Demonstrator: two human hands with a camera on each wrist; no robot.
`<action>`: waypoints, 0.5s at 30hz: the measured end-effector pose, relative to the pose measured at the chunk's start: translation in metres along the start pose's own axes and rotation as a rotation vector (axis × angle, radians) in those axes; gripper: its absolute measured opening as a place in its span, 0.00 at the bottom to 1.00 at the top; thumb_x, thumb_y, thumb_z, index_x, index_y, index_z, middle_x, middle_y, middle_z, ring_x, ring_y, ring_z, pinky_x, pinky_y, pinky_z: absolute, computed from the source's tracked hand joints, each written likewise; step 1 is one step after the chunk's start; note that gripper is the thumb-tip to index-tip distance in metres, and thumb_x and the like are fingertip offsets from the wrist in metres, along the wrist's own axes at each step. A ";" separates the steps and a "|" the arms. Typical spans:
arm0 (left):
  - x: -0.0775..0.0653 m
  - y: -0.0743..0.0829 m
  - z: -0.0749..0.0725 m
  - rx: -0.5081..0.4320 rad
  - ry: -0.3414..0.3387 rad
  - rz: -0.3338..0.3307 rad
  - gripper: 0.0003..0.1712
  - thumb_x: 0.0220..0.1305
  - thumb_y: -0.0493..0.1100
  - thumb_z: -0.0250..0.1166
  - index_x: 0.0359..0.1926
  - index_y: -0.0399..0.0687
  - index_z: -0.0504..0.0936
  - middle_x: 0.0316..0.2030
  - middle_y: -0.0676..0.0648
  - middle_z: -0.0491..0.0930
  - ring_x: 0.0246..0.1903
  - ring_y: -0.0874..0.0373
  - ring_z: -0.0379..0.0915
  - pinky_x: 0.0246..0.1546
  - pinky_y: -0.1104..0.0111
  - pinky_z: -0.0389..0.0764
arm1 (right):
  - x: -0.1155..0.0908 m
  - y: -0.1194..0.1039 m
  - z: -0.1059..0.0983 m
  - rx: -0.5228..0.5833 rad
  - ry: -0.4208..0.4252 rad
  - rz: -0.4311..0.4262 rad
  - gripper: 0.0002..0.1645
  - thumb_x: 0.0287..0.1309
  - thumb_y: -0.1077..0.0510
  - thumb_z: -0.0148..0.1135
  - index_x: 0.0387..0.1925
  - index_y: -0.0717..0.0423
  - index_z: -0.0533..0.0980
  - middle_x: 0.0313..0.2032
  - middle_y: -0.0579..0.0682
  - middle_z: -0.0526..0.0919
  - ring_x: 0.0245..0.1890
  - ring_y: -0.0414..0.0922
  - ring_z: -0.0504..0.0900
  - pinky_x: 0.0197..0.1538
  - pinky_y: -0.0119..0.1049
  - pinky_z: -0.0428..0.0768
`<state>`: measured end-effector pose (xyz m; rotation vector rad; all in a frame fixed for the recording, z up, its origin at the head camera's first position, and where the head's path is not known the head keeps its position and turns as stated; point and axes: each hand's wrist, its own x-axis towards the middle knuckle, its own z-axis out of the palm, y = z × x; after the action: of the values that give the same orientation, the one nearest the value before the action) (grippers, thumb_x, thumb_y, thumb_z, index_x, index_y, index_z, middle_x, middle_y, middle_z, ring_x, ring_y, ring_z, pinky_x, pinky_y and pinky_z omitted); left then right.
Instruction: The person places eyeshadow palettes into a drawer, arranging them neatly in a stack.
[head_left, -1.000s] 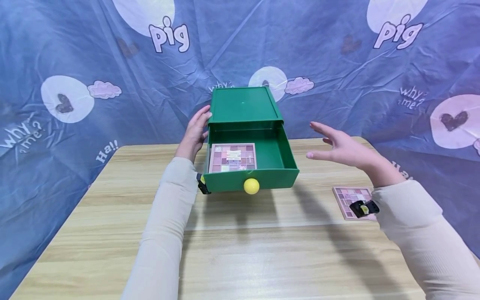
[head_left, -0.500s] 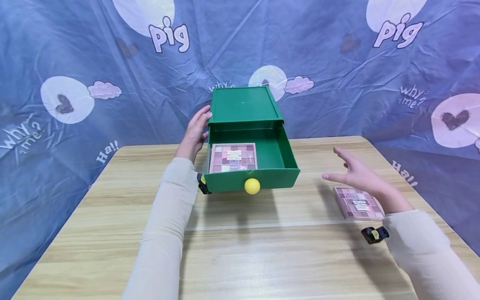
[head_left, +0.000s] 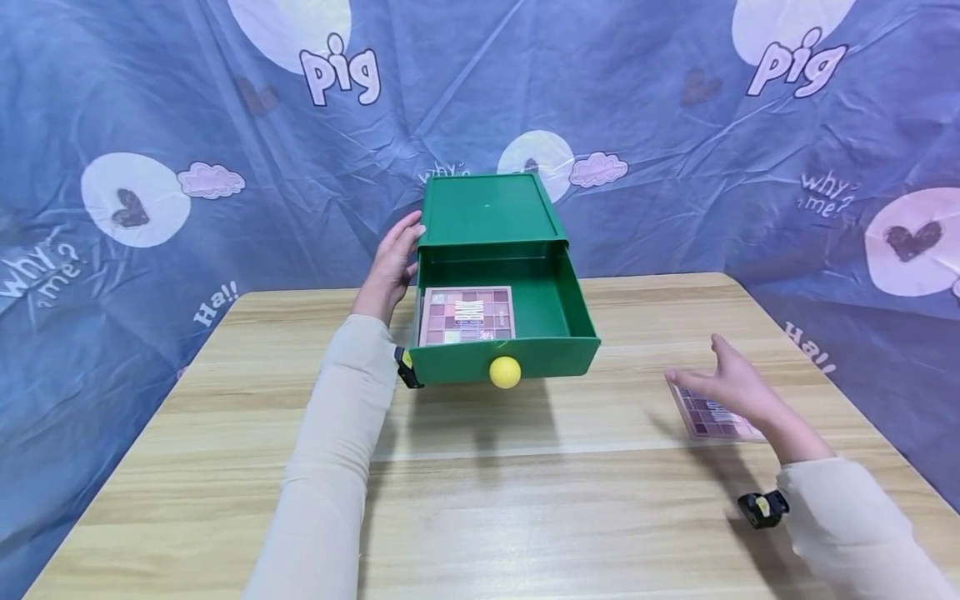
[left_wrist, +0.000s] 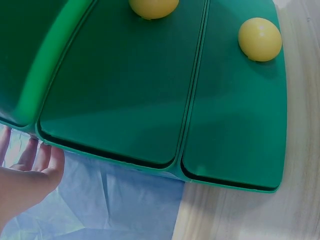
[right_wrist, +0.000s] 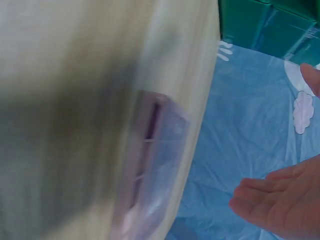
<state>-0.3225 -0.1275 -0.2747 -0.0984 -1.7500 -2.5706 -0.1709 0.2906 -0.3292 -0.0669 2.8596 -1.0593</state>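
Note:
A green drawer cabinet (head_left: 491,208) stands at the middle of the table, its top drawer (head_left: 442,365) pulled out by a yellow knob side facing me. Inside that drawer, at the left, lies a pink eyeshadow palette (head_left: 471,315). My left hand (head_left: 388,265) rests against the cabinet's left side; in the left wrist view its fingers (left_wrist: 56,160) touch the wall with little bend. Over to the right, my right hand (head_left: 738,390) hovers with fingers spread above a second eyeshadow palette (head_left: 711,421), partly covering it. In the right wrist view this palette (right_wrist: 155,170) is blurred and apart from the hand.
Below the pulled-out drawer, the left wrist view shows two closed drawer fronts (left_wrist: 120,85), each with a yellow knob (left_wrist: 260,40). The wooden table (head_left: 555,517) ends at a blue printed cloth (head_left: 637,108) hanging behind and at the sides.
My right hand has moved right and down, from beside the drawer to above the palette on the table. The left hand and the cabinet have stayed in place.

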 end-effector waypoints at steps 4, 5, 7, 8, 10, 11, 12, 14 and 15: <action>0.000 -0.001 -0.001 -0.004 0.007 -0.001 0.26 0.55 0.41 0.55 0.57 0.49 0.67 0.52 0.44 0.68 0.50 0.56 0.63 0.48 0.60 0.59 | -0.001 0.007 0.006 -0.021 0.006 0.027 0.65 0.46 0.42 0.59 0.57 0.77 0.27 0.53 0.83 0.38 0.53 0.74 0.44 0.51 0.60 0.47; 0.001 -0.001 -0.001 -0.005 0.008 -0.001 0.26 0.55 0.41 0.55 0.57 0.49 0.67 0.52 0.44 0.68 0.50 0.56 0.63 0.48 0.60 0.59 | -0.002 0.009 0.007 -0.029 0.011 0.031 0.65 0.46 0.42 0.59 0.57 0.78 0.27 0.52 0.84 0.39 0.52 0.74 0.44 0.51 0.60 0.48; 0.001 -0.001 -0.001 -0.010 0.011 -0.001 0.26 0.55 0.41 0.55 0.57 0.49 0.67 0.52 0.44 0.68 0.49 0.56 0.64 0.48 0.60 0.59 | -0.002 0.012 0.009 -0.056 0.021 0.039 0.65 0.46 0.42 0.60 0.56 0.81 0.29 0.51 0.85 0.41 0.51 0.75 0.47 0.50 0.60 0.50; 0.001 -0.001 -0.001 -0.010 0.011 0.000 0.25 0.55 0.41 0.55 0.57 0.49 0.67 0.52 0.44 0.68 0.49 0.56 0.64 0.48 0.60 0.59 | -0.002 0.014 0.010 -0.079 0.030 0.040 0.65 0.46 0.42 0.60 0.55 0.83 0.30 0.50 0.86 0.43 0.50 0.75 0.49 0.50 0.60 0.51; 0.002 -0.001 -0.001 -0.010 0.011 0.001 0.25 0.55 0.41 0.55 0.57 0.49 0.67 0.51 0.44 0.68 0.49 0.56 0.64 0.48 0.60 0.60 | -0.003 0.018 0.012 -0.121 0.048 0.053 0.64 0.45 0.40 0.60 0.54 0.86 0.33 0.48 0.86 0.48 0.47 0.74 0.55 0.48 0.60 0.56; 0.002 -0.001 0.000 -0.011 0.010 0.001 0.25 0.55 0.41 0.55 0.57 0.49 0.67 0.51 0.44 0.68 0.49 0.56 0.64 0.48 0.60 0.60 | -0.004 0.020 0.012 -0.142 0.057 0.064 0.64 0.44 0.40 0.60 0.53 0.87 0.36 0.47 0.85 0.51 0.45 0.72 0.59 0.46 0.59 0.58; 0.002 -0.001 0.000 -0.010 0.010 0.001 0.25 0.55 0.41 0.55 0.57 0.49 0.67 0.51 0.44 0.68 0.49 0.56 0.64 0.48 0.60 0.60 | -0.004 0.022 0.012 -0.158 0.058 0.079 0.64 0.44 0.39 0.59 0.53 0.88 0.37 0.45 0.85 0.52 0.43 0.72 0.60 0.45 0.59 0.59; 0.002 -0.001 0.000 -0.006 0.007 0.002 0.25 0.55 0.41 0.55 0.57 0.49 0.67 0.52 0.44 0.68 0.50 0.56 0.64 0.48 0.60 0.59 | -0.006 0.026 0.013 -0.179 0.061 0.106 0.65 0.43 0.38 0.59 0.52 0.89 0.37 0.43 0.85 0.55 0.39 0.70 0.63 0.43 0.59 0.62; 0.002 -0.001 0.000 -0.003 0.007 0.003 0.25 0.56 0.41 0.55 0.57 0.49 0.67 0.52 0.44 0.68 0.50 0.57 0.63 0.48 0.60 0.59 | -0.006 0.028 0.013 -0.187 0.060 0.124 0.65 0.43 0.37 0.59 0.52 0.89 0.37 0.42 0.84 0.56 0.38 0.69 0.64 0.42 0.58 0.63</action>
<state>-0.3249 -0.1270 -0.2758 -0.0918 -1.7427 -2.5684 -0.1637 0.3034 -0.3566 0.1303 2.9634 -0.7832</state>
